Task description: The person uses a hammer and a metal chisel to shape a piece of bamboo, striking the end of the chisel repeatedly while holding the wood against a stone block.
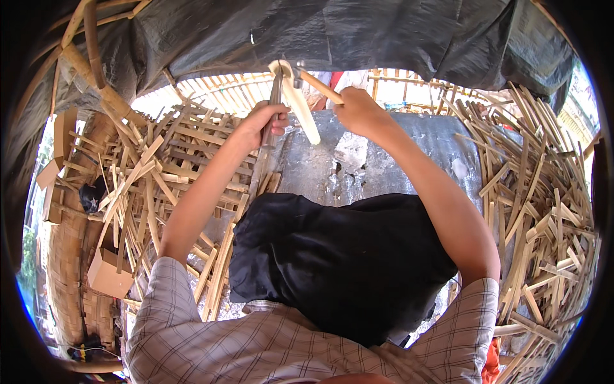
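My left hand (pixel 263 123) is closed around a long, narrow grey metal tool (pixel 275 96), blade-like in shape. The tool's upper end meets the top of a pale split bamboo piece (pixel 300 109), which slants down to the right. In my right hand (pixel 360 111) is the wooden handle of a hammer (pixel 323 88). The hammer's metal head is beside the upper end of the bamboo; whether they touch I cannot tell. Both arms reach forward over a black cloth (pixel 339 249) draped across my lap.
A worn grey metal sheet (pixel 390 160) lies in front of me. Bamboo strips (pixel 537 205) are heaped on the right, with more strips (pixel 153 173) stacked on the left. A cardboard box (pixel 110 274) stands at the lower left. Black plastic sheeting (pixel 384 35) hangs across the far side.
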The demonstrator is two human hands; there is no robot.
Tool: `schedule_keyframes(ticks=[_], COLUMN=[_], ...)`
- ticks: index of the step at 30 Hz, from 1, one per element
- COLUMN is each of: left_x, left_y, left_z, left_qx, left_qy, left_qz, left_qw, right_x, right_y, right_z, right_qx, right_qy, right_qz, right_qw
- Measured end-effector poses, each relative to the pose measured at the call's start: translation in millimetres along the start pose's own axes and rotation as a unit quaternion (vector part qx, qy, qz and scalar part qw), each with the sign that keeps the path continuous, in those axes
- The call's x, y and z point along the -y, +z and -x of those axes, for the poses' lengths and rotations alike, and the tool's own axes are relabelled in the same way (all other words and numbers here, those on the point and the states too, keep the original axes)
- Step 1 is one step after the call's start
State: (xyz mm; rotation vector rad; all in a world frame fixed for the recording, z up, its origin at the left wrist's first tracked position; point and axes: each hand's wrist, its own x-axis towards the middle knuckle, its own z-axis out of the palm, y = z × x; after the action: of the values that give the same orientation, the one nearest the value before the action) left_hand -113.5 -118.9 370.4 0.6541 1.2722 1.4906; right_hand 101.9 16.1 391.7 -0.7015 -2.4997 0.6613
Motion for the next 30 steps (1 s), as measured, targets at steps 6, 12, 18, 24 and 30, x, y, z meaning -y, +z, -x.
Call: schedule_keyframes(ticks=[6, 12, 18, 24, 30], left_x=[23, 32, 43, 40, 40], left_y=[-1, 40, 58, 69, 47], left_z=[18, 56, 49, 52, 46], left_qx=[-0.011, -0.018, -0.026, -0.072, 0.021], left_qy=[0.065, 0.113, 0.115, 0.123, 0.127], left_qz=[0.035, 0.187, 0.203, 0.194, 0.247], left_qw=[0.997, 0.976, 0.972, 0.971, 0.96], right_x=[34, 69, 50, 25, 83], right_y=[-37, -56, -36, -17, -55], right_z=[3, 13, 8, 13, 31], right_qx=[-0.102, -0.187, -0.101, -0.044, -0.078], right_qy=[-0.067, -0.096, -0.065, -0.067, -0.1], right_qz=[-0.051, -0.13, -0.127, -0.098, -0.104], right_qw=[0.991, 0.969, 0.985, 0.992, 0.986])
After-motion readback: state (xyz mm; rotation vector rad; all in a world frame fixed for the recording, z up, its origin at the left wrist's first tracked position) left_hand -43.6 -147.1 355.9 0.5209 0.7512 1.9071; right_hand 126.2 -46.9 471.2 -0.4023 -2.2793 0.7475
